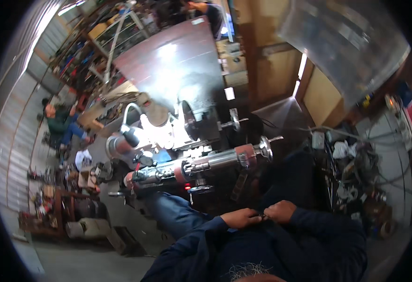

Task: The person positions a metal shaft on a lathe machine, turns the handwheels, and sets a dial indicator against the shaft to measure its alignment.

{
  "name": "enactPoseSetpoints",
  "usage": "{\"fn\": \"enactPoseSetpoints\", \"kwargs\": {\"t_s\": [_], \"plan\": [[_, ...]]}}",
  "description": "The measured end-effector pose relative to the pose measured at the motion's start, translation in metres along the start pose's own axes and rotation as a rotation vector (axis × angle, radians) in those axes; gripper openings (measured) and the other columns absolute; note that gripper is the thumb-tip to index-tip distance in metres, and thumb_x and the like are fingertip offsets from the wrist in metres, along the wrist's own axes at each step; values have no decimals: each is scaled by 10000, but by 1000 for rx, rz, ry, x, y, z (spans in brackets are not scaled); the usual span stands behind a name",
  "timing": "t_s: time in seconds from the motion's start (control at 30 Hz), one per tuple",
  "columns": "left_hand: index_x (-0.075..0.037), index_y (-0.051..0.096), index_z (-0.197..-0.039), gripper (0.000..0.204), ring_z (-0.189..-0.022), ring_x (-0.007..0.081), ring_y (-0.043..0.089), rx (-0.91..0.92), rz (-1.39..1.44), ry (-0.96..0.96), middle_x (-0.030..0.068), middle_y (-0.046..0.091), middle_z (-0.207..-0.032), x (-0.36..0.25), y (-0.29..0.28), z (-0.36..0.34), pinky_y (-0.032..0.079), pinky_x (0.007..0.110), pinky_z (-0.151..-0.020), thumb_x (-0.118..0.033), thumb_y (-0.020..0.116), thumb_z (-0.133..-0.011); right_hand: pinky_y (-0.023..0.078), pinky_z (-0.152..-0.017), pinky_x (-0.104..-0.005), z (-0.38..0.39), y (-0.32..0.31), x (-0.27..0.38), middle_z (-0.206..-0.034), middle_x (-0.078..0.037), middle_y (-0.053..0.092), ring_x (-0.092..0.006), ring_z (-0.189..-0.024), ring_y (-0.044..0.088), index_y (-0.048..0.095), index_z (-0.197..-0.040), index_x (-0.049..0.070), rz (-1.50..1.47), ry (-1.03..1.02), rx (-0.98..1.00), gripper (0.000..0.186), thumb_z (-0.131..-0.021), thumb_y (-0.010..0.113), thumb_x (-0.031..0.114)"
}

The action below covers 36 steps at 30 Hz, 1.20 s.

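Note:
My left hand [241, 217] and my right hand [279, 211] are close together at the front of my dark jacket [215, 254], above my lap. Both have curled fingers closed around something small and dark between them, too small to make out. Beyond them stands a metal machine with a long steel cylinder [217, 160], reddish collars and handwheels [264, 149]. A lit work lamp with a curved white arm [131, 108] shines over the machine's middle, where the glare hides detail.
A reddish steel plate [135, 61] lies behind the machine. Another person [62, 122] sits at the left, and part of another [210, 14] shows at the top. Cluttered shelving [58, 197] stands lower left. Hoses and tangled gear [356, 164] lie on the right, below a cloudy sheet [342, 47].

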<state>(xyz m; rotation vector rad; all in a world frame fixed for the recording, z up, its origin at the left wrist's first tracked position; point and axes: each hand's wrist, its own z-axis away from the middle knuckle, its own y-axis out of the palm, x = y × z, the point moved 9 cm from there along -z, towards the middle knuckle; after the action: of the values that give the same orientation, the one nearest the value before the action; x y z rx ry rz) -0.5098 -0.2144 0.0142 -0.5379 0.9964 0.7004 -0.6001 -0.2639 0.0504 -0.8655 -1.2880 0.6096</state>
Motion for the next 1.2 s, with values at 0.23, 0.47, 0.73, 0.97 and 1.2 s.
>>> {"fn": "enactPoseSetpoints", "kwargs": {"t_s": [0.23,0.47,0.73,0.97,1.2], "plan": [[-21,532,-1354,476,-1126,292,623,-226,24,-34,171,652,-1178,37,-27,51,468,397,-965,-389,481,-1056,512,-556,-435,32,-65,-80,-694,-67,633,-299,-651,665,637,-826,147,245,188,-452,185,-893,680,315],[-45,438,-1453,487,-1217,226,529,-435,238,90,132,577,-1264,96,-48,88,415,355,-1040,-326,483,-1058,509,-668,-449,259,-66,-276,-882,-126,641,-318,-793,658,647,-1013,94,607,1334,-728,240,-944,589,316],[-50,476,-1442,501,-1194,224,551,-342,358,76,124,590,-1275,80,-43,58,419,357,-1040,-269,582,-1004,493,-801,-478,274,-67,-289,-1123,-208,639,-327,-971,642,623,-1216,16,1013,1586,-393,416,-997,485,342],[-92,464,-1479,599,-1259,243,528,-602,198,475,138,559,-1354,-18,-90,67,394,374,-1080,-254,681,-945,467,-974,-373,-8,-43,-66,-1219,-187,631,-270,-1111,626,435,-1444,-25,-727,420,-541,651,-1044,425,487],[20,607,-1140,433,-926,186,688,-940,248,557,135,707,-1026,-50,-93,90,551,339,-837,-121,827,-794,532,-857,-359,-69,-84,10,-1090,-188,638,-241,-980,658,507,-1119,-12,-796,290,-777,279,-1047,482,256]]}}
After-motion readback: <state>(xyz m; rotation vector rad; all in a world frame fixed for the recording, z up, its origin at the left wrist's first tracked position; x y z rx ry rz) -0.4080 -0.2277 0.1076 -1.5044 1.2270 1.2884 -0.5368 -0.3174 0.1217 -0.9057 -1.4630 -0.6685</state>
